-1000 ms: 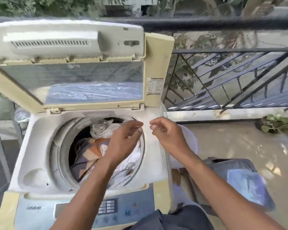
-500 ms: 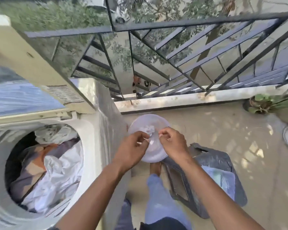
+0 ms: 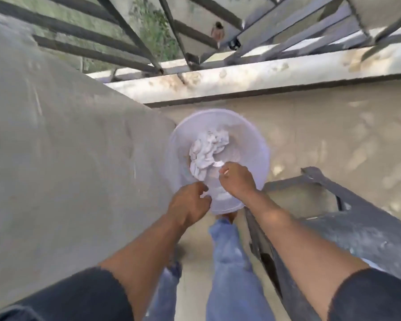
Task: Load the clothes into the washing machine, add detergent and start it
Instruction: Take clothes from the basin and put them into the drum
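Clothes [image 3: 206, 154] — a crumpled white bundle — lie at the bottom of a translucent white bucket [image 3: 248, 144] that stands on the balcony floor [image 3: 322, 126], just beside the grey side of the washing machine [image 3: 67, 158]. From the head camera, the only view I have, both of my hands reach down over the bucket's near rim. My left hand [image 3: 190, 202] has its fingers loosely curled at the rim and I cannot tell whether it has hold of anything. My right hand [image 3: 236, 181] pinches something small and white, too blurred to name. Risks as I judge them: the bucket looks light, so a one-sided tug on the cloth could tip it toward my jeans [image 3: 227, 262]; a trailing end could drag on the dusty floor; the drum is out of view — a blind lift could snag the machine's edge.
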### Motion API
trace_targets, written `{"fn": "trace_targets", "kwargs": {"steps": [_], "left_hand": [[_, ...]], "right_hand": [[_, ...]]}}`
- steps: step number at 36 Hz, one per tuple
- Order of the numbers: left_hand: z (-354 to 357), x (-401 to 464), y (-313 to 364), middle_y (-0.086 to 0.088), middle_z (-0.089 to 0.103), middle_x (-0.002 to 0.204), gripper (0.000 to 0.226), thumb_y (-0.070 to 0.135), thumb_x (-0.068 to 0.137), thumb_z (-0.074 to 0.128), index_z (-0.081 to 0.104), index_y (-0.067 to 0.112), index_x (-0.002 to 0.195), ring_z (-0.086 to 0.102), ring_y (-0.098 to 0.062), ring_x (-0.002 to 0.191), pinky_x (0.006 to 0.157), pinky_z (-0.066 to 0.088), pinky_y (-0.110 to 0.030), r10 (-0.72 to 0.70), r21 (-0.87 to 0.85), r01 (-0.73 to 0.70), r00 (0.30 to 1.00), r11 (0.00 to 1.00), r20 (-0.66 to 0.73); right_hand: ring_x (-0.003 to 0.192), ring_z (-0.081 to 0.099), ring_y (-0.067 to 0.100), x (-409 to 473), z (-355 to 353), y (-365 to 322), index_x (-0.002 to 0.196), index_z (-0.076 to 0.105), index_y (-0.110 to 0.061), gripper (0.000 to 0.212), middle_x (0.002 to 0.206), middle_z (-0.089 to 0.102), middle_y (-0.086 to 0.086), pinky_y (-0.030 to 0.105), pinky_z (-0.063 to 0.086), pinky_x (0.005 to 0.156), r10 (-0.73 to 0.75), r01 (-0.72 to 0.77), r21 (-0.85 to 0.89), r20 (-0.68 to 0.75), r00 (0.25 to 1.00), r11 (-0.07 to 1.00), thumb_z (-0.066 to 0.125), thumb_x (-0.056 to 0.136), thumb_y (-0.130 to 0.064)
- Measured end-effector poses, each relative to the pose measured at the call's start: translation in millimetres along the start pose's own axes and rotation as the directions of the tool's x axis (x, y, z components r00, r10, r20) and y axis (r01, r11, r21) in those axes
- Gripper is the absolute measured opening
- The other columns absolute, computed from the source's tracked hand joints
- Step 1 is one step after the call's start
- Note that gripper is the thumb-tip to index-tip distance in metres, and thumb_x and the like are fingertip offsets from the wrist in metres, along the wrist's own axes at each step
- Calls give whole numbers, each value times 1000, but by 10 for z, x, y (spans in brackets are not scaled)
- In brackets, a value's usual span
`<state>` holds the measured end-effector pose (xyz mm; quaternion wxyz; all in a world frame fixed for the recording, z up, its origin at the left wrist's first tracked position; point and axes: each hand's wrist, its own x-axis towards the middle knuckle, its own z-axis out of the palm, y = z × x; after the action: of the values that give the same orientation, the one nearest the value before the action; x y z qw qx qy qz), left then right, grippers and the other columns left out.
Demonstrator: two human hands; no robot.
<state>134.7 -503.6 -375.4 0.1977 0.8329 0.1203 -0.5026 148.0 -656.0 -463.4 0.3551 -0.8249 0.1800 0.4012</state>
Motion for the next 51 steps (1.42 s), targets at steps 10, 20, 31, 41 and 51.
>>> {"fn": "trace_targets", "kwargs": {"steps": [10,20,31,41,51], "left_hand": [[205,894,-262,3,71,134,36,25,101,60,67,23,137,64,-21,124,104,46,-29,-18,-38,16,999,999,-44],[328,1297,-447,6,73,114,25,23,100,61,72,24,122,68,-18,104,92,50,-26,-126,-281,94,987,955,-101],[58,798,-330,-4,59,151,49,32,105,62,54,20,152,61,-25,129,85,42,-23,-150,-167,137,987,976,-64],[-531,-199,176,7,46,157,63,35,98,66,43,41,156,57,-31,127,92,57,-44,313,287,-239,917,928,-247],[-1266,-1377,496,-7,72,96,21,42,92,70,71,21,92,69,-32,94,70,52,-37,381,329,-261,840,908,-386]], "right_hand": [[124,59,36,1306,793,247,132,61,-14,39,137,62,13,41,51,102,106,-111,12,223,969,994,52,95,-15],[126,59,31,1870,1305,460,137,61,-18,45,142,60,6,33,49,100,107,-117,25,270,957,993,60,92,-18],[95,60,31,643,645,237,98,78,-22,19,100,63,7,39,54,70,-189,168,-122,-190,963,978,66,85,-15],[83,59,17,-938,-410,-655,99,69,-20,22,86,69,-5,35,45,80,-499,508,-87,-388,775,857,64,86,-3],[83,63,16,-2317,-1328,-1576,84,73,-20,19,86,70,-3,37,51,74,-522,638,155,-447,726,754,69,80,-2]]}}
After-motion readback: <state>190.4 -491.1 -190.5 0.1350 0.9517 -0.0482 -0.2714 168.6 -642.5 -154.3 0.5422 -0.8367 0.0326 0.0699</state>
